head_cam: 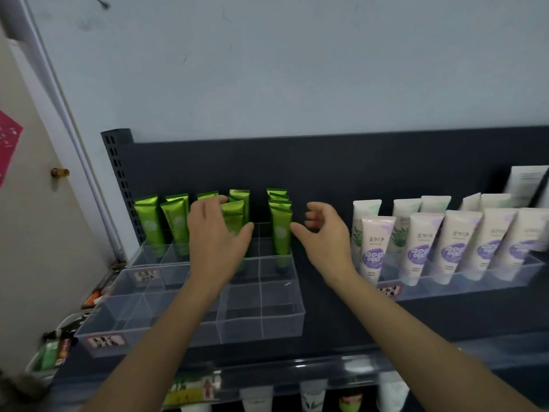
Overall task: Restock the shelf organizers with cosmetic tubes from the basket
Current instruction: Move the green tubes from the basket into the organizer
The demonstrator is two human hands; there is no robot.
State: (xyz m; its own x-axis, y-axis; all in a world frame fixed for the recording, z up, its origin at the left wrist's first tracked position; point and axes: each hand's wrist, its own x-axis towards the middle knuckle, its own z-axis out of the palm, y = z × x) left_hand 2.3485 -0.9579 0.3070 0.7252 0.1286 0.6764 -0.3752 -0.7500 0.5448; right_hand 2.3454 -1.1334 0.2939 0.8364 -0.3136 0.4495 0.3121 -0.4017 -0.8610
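gripping a green tube between thumb and fingers, the left hand reaches forward. the right hand hovers loosely curled, empty, its thumb just beside a second green tube on its left.

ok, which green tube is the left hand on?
The front green tube of the second green column from the right. It alone sits pinched between the left hand's thumb and fingers.

Green tubes upright in clear organizer
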